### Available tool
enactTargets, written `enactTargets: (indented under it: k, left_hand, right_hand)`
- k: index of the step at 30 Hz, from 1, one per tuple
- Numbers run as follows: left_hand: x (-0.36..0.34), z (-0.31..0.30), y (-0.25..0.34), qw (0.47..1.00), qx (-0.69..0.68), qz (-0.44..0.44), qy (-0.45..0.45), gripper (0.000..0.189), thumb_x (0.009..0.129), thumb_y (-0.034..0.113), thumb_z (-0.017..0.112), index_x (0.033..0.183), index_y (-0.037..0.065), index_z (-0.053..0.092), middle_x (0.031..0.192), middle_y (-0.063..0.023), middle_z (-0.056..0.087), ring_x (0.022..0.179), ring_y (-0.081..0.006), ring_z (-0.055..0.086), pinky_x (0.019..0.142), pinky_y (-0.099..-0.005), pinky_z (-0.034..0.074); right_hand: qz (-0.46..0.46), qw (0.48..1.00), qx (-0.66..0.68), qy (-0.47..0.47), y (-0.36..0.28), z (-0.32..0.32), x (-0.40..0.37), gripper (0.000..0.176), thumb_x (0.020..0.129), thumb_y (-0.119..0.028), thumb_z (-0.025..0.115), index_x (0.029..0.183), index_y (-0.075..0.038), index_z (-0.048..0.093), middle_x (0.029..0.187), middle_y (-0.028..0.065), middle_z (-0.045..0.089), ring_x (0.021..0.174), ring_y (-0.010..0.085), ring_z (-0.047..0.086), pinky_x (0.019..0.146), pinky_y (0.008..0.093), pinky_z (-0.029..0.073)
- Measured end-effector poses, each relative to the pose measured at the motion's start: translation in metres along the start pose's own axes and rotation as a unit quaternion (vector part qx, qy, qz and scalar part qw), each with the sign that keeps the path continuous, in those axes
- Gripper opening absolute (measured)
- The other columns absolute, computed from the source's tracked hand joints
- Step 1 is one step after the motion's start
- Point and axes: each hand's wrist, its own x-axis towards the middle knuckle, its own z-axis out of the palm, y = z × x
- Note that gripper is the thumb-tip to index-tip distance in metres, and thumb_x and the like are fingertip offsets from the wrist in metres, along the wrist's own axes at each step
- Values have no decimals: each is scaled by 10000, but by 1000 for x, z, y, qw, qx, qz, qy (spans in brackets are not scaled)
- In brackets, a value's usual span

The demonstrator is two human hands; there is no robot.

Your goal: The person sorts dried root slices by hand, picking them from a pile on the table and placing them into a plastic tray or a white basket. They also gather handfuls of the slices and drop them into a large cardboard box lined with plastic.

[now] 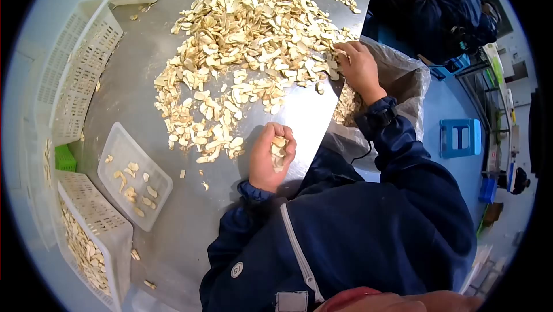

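A large heap of pale, cream-coloured dried slices (pixel 247 29) spreads over the steel table (pixel 144 110). My left hand (pixel 269 159) rests palm up near the table's front edge, fingers curled around a few of the slices (pixel 279 153). At the right edge of the table, my right hand (pixel 362 70) reaches to the border of the heap, thumb and fingers apart at the slices there. Its fingertips partly hide what they touch. Below that hand, a bin lined with clear plastic (pixel 406 84) holds more slice pieces (pixel 347 106).
A shallow white tray (pixel 109 182) with several slices lies at the left. White perforated baskets (pixel 86 70) line the far side; a nearer basket (pixel 115 243) contains slices. A green block (pixel 65 158) sits between them. Another person (pixel 443 12) is at upper right, and a blue stool (pixel 459 138) stands on the floor.
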Motion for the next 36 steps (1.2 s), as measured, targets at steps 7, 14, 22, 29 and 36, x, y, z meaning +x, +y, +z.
enactTargets:
  k: [7,14,22,29,36]
  left_hand:
    - [1,-2,0,1000,4,-4,2,256,1120,303,485,1031,74,557,1030,-88,592,766,-159,567,531,-239,428]
    - [2,-6,-3,1000,15,-17,-7,248,1112,294,514,1039,62,562,1019,-104,604,784,-154,592,550,-237,447]
    - [2,-6,-6,997,72,-11,-18,275,1110,271,484,1044,42,621,864,-66,643,715,-130,620,548,-262,463]
    - [3,-13,-10,998,28,1,-49,267,1097,282,512,1031,56,637,893,-49,656,750,-131,652,540,-254,465]
    - [2,-6,-5,997,71,0,-24,279,1102,280,508,991,52,625,900,-78,659,713,-125,620,526,-237,444]
  right_hand:
    - [18,985,32,-169,-29,7,18,194,928,-256,715,1053,-122,780,1002,126,748,959,344,702,823,447,559]
    - [21,975,-9,-221,-35,6,37,219,934,-319,704,1034,-128,744,920,133,755,878,363,716,763,470,555]
    - [-96,865,310,-383,-197,4,44,270,1002,-167,687,1233,-34,728,1041,153,777,930,265,757,804,366,576]
    - [-274,843,394,-244,-263,-6,44,405,1003,-62,675,1406,-59,638,1313,151,714,1177,273,707,1006,365,546]
    - [-328,922,117,-172,-129,4,-1,418,865,-119,779,1277,-132,713,1371,97,653,1326,339,570,1091,470,467]
